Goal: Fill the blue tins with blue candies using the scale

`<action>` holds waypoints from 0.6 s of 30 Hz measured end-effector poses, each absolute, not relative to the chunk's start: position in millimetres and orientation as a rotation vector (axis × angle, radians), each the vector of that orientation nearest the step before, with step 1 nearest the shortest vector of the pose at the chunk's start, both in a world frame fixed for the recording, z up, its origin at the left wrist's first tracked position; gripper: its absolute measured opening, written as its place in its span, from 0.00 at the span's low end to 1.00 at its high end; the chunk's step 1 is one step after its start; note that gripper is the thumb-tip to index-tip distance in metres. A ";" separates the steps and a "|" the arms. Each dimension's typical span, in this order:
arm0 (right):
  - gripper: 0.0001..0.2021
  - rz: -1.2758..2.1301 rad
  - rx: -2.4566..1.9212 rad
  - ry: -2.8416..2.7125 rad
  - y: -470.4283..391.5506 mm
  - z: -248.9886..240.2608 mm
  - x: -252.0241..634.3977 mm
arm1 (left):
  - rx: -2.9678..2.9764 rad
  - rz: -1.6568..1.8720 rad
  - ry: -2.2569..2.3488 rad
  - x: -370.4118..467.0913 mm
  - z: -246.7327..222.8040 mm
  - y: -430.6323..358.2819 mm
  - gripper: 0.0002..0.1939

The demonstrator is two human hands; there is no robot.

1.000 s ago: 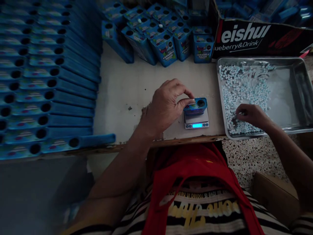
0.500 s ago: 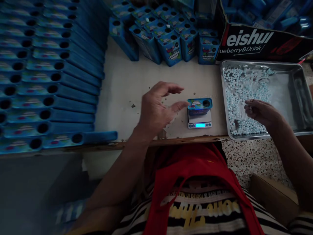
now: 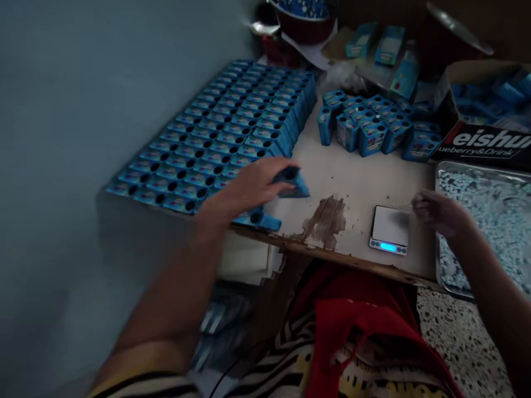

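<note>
My left hand (image 3: 259, 185) is closed round a small blue candy box (image 3: 295, 182) with a dark round hole in its top, held beside the rows of like boxes (image 3: 232, 130). Under and in front of it, another blue box (image 3: 265, 220) lies at the table's front edge. My right hand (image 3: 440, 213) hangs between the scale and the tray with its fingers bunched together; what they hold, if anything, I cannot make out. The small digital scale (image 3: 390, 225) has a bare platform and a lit blue display. Pale small candies (image 3: 493, 232) fill the metal tray (image 3: 440, 260).
A loose cluster of blue boxes (image 3: 373, 132) stands at the back. Behind the tray is a black carton (image 3: 477, 143) full of blue packs. A red bowl (image 3: 305, 27) sits at the far back. The table's wooden front edge (image 3: 332, 257) is worn.
My left hand has closed on the box and carried it left, off the scale. My right hand has come left out of the tray. The view has swung left.
</note>
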State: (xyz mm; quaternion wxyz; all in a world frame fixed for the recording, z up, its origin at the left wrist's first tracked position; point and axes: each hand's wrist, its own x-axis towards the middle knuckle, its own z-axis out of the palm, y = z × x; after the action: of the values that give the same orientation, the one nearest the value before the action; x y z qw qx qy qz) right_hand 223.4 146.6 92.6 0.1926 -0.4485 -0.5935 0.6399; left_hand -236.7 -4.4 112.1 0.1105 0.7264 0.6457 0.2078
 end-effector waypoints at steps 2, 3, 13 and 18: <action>0.25 1.701 -1.219 -1.701 156.7 92.3 178.6 | 2.129 0.580 1.887 -276.6 100.5 -22.6 0.20; 0.26 1.615 -1.205 -1.730 165.0 93.4 157.6 | 2.132 0.578 1.860 -288.0 94.2 -30.4 0.21; 0.21 -0.074 -1.538 -2.690 266.7 135.0 68.2 | 2.210 0.664 1.967 -254.8 54.6 -82.0 0.25; 0.21 -0.171 -1.618 -2.803 283.7 127.2 62.2 | 2.212 0.743 1.990 -249.3 48.2 -87.1 0.23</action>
State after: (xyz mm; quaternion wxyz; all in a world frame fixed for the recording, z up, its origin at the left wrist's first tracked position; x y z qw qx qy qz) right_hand 62.2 283.7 127.2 -0.0496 -0.4988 -0.8637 -0.0527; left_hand -249.3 -87.1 48.2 0.0373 0.7209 0.6483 0.2422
